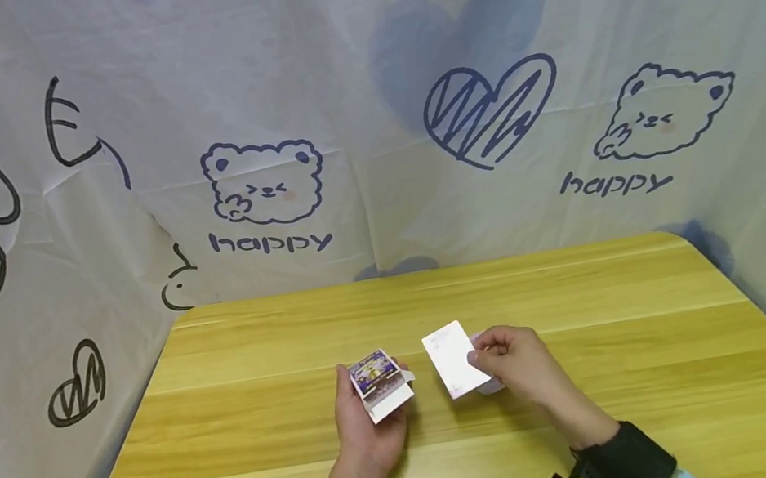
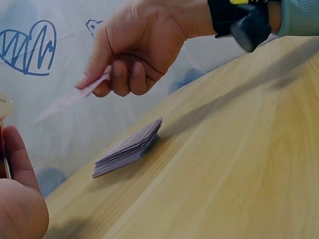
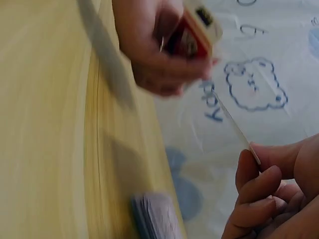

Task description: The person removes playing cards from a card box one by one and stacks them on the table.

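In the head view my left hand grips a small card box from below, thumb along one side. A printed picture covers the box's face, and its white end flap hangs open toward me. My right hand pinches a nearly white playing card between thumb and fingers, just right of the box. That card appears edge-on in the right wrist view, where the box's side looks red. Below the right hand lies a neat stack of cards on the table, mostly hidden behind the held card in the head view.
The wood-grain table runs back to a white cloth with drawn bears, hearts and lettering. More cloth hangs along the left and right sides. Black bands with small devices sit on both wrists.
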The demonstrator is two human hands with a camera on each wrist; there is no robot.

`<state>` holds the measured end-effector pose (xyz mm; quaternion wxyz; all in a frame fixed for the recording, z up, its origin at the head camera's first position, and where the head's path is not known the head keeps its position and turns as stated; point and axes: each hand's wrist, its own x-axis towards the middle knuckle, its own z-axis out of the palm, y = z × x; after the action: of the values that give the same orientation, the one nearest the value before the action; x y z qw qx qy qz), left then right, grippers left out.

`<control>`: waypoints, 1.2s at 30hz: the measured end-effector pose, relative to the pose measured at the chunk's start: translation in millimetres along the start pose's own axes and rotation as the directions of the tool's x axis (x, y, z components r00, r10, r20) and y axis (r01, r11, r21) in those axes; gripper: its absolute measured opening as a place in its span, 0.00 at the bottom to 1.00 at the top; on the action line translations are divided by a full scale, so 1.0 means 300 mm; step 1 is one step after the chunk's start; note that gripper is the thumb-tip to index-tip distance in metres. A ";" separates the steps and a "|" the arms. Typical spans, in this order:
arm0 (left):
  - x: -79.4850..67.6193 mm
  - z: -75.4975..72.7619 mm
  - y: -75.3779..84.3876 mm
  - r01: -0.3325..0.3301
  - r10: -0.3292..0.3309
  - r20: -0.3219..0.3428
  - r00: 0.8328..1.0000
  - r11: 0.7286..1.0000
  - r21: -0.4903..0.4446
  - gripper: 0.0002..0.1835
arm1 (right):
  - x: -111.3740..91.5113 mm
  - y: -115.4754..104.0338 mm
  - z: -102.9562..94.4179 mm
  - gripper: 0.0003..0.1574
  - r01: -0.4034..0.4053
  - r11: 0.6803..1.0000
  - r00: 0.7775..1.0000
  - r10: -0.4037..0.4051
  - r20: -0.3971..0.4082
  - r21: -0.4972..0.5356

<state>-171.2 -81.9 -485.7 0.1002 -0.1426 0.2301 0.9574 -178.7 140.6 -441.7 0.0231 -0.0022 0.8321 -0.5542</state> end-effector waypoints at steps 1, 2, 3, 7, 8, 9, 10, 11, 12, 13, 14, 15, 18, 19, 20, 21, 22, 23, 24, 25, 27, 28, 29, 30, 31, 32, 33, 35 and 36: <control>0.001 0.000 -0.001 -0.001 0.001 0.001 1.000 1.000 -0.001 0.39 | 0.008 0.007 -0.009 0.09 -0.005 1.000 1.000 0.004 -0.023 -0.031; 0.003 -0.002 -0.002 -0.002 0.002 0.006 1.000 1.000 -0.005 0.39 | 0.017 0.015 -0.019 0.09 -0.010 0.998 0.999 0.007 -0.045 -0.063; 0.005 -0.002 -0.002 -0.003 0.003 0.009 1.000 1.000 -0.009 0.39 | 0.024 0.022 -0.028 0.09 -0.017 0.995 0.998 0.010 -0.066 -0.099; 0.007 -0.004 -0.007 -0.006 0.006 0.012 1.000 1.000 -0.004 0.39 | 0.052 0.060 -0.067 0.10 -0.047 0.973 0.992 0.019 -0.128 -0.226; 0.008 -0.004 -0.009 -0.008 0.008 0.011 1.000 1.000 -0.001 0.40 | 0.057 0.070 -0.076 0.10 -0.051 0.968 0.991 0.018 -0.133 -0.247; 0.008 -0.004 -0.010 -0.006 0.006 0.009 1.000 1.000 0.004 0.40 | 0.062 0.079 -0.083 0.11 -0.059 0.963 0.991 0.024 -0.134 -0.263; 0.007 -0.005 -0.010 0.002 -0.002 0.008 1.000 1.000 0.008 0.40 | 0.065 0.085 -0.088 0.11 -0.068 0.959 0.991 0.032 -0.132 -0.275; 0.006 -0.005 -0.010 0.013 -0.013 0.007 1.000 1.000 0.010 0.40 | 0.068 0.091 -0.092 0.11 -0.075 0.957 0.991 0.040 -0.128 -0.282; 0.006 -0.006 -0.010 0.027 -0.027 0.009 1.000 1.000 0.013 0.41 | 0.070 0.096 -0.095 0.11 -0.083 0.955 0.991 0.050 -0.123 -0.284; 0.007 -0.008 -0.009 0.042 -0.042 0.015 0.999 0.999 0.013 0.41 | 0.071 0.099 -0.097 0.11 -0.089 0.954 0.992 0.059 -0.115 -0.285; 0.007 -0.010 -0.008 0.057 -0.058 0.020 0.998 0.998 0.014 0.41 | 0.073 0.102 -0.096 0.11 -0.096 0.955 0.992 0.068 -0.107 -0.282; 0.007 -0.011 -0.006 0.074 -0.074 0.024 0.997 0.997 0.015 0.41 | 0.073 0.106 -0.096 0.11 -0.104 0.955 0.992 0.079 -0.102 -0.279; 0.007 -0.012 -0.004 0.099 -0.100 0.033 0.994 0.995 0.027 0.40 | 0.076 0.114 -0.091 0.11 -0.118 0.956 0.991 0.098 -0.087 -0.269; 0.007 -0.012 -0.005 0.102 -0.103 0.036 0.994 0.994 0.034 0.40 | 0.076 0.117 -0.089 0.11 -0.122 0.957 0.991 0.105 -0.078 -0.265; 0.006 -0.012 -0.005 0.104 -0.105 0.036 0.994 0.994 0.043 0.40 | 0.077 0.120 -0.087 0.11 -0.130 0.957 0.991 0.115 -0.073 -0.261; 0.005 -0.012 -0.006 0.105 -0.107 0.037 0.994 0.993 0.053 0.40 | 0.077 0.121 -0.085 0.11 -0.135 0.957 0.990 0.121 -0.068 -0.259; 0.004 -0.011 -0.006 0.105 -0.108 0.039 0.993 0.993 0.060 0.40 | 0.077 0.122 -0.083 0.12 -0.138 0.957 0.990 0.126 -0.063 -0.257; 0.003 -0.010 -0.007 0.104 -0.107 0.041 0.993 0.992 0.068 0.40 | 0.077 0.123 -0.081 0.12 -0.141 0.956 0.990 0.130 -0.059 -0.257; 0.003 -0.009 -0.007 0.104 -0.107 0.043 0.993 0.992 0.077 0.41 | 0.078 0.124 -0.080 0.12 -0.140 0.956 0.990 0.130 -0.057 -0.258; 0.002 -0.009 -0.008 0.103 -0.106 0.043 0.993 0.991 0.084 0.41 | 0.079 0.125 -0.078 0.12 -0.138 0.956 0.990 0.128 -0.057 -0.259; 0.003 -0.009 -0.009 0.101 -0.105 0.047 0.993 0.990 0.095 0.41 | 0.080 0.127 -0.075 0.12 -0.134 0.954 0.991 0.122 -0.062 -0.269; 0.003 -0.009 -0.010 0.101 -0.106 0.048 0.993 0.990 0.098 0.41 | 0.080 0.129 -0.074 0.12 -0.132 0.952 0.991 0.118 -0.066 -0.276; 0.003 -0.009 -0.011 0.102 -0.107 0.049 0.993 0.990 0.102 0.41 | 0.079 0.131 -0.073 0.12 -0.131 0.949 0.991 0.116 -0.067 -0.288; 0.004 -0.010 -0.011 0.103 -0.108 0.051 0.993 0.989 0.106 0.42 | 0.079 0.134 -0.071 0.12 -0.130 0.943 0.991 0.114 -0.069 -0.307; 0.004 -0.010 -0.012 0.103 -0.109 0.051 0.993 0.989 0.105 0.42 | 0.079 0.138 -0.071 0.12 -0.127 0.935 0.991 0.111 -0.069 -0.331; 0.005 -0.010 -0.012 0.104 -0.110 0.051 0.993 0.989 0.107 0.42 | 0.078 0.142 -0.070 0.13 -0.126 0.926 0.992 0.108 -0.070 -0.357; 0.005 -0.011 -0.012 0.104 -0.110 0.052 0.993 0.988 0.110 0.42 | 0.078 0.145 -0.069 0.13 -0.123 0.915 0.992 0.104 -0.070 -0.384; 0.006 -0.011 -0.013 0.103 -0.110 0.051 0.993 0.988 0.113 0.41 | 0.078 0.152 -0.067 0.15 -0.116 0.892 0.993 0.097 -0.066 -0.437; 0.007 -0.011 -0.013 0.103 -0.109 0.050 0.993 0.988 0.115 0.41 | 0.079 0.156 -0.066 0.16 -0.113 0.882 0.993 0.094 -0.064 -0.457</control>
<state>-171.3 -79.7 -490.8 0.1654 -0.1220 0.2725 0.9399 -202.1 176.3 -478.0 0.0348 0.0481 0.9387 -0.3396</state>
